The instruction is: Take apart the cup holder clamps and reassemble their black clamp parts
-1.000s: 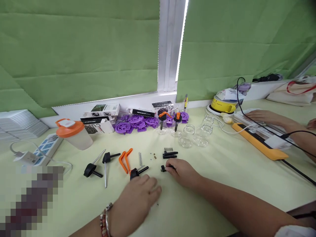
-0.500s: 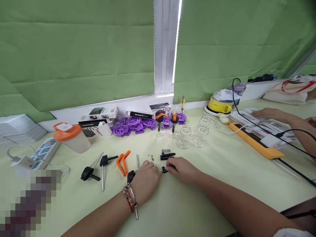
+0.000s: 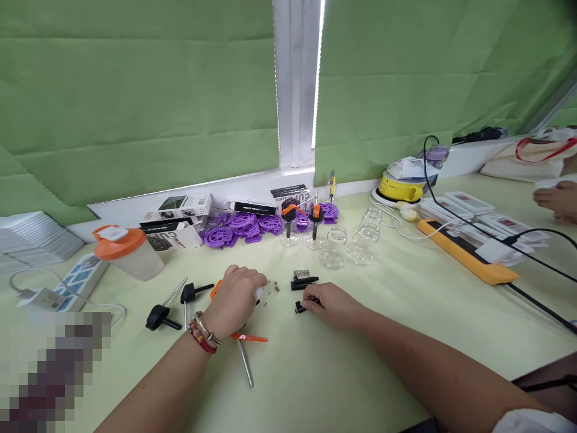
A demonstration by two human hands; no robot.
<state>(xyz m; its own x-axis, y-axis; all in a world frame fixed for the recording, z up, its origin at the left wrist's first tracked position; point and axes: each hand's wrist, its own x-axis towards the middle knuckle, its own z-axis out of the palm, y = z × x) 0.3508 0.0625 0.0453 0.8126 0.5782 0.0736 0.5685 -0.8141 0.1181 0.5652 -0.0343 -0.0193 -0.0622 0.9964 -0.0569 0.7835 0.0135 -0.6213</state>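
My left hand (image 3: 234,300) reaches over the table with its fingers curled down onto short metal pins (image 3: 259,293). An orange lever (image 3: 250,338) and a metal rod (image 3: 246,368) stick out from under its wrist. Whether it grips anything is hidden. My right hand (image 3: 331,304) rests on the table and pinches a small black part (image 3: 299,308). Just beyond lie two black pieces (image 3: 304,282), a spring (image 3: 301,273) and tiny brass bits (image 3: 273,286).
Two black handles with rods (image 3: 160,314) (image 3: 192,293) lie at left. Behind them stand an orange-lidded cup (image 3: 121,249), a power strip (image 3: 83,275), boxes (image 3: 180,210), purple wheels (image 3: 243,224) and glass jars (image 3: 334,251). An orange bar with cables (image 3: 464,260) and another person's hand (image 3: 556,198) are at right.
My left hand moved forward and left, over the orange levers, to the metal pins. An orange lever and a rod now lie nearer me under the wrist. The right hand stayed put.
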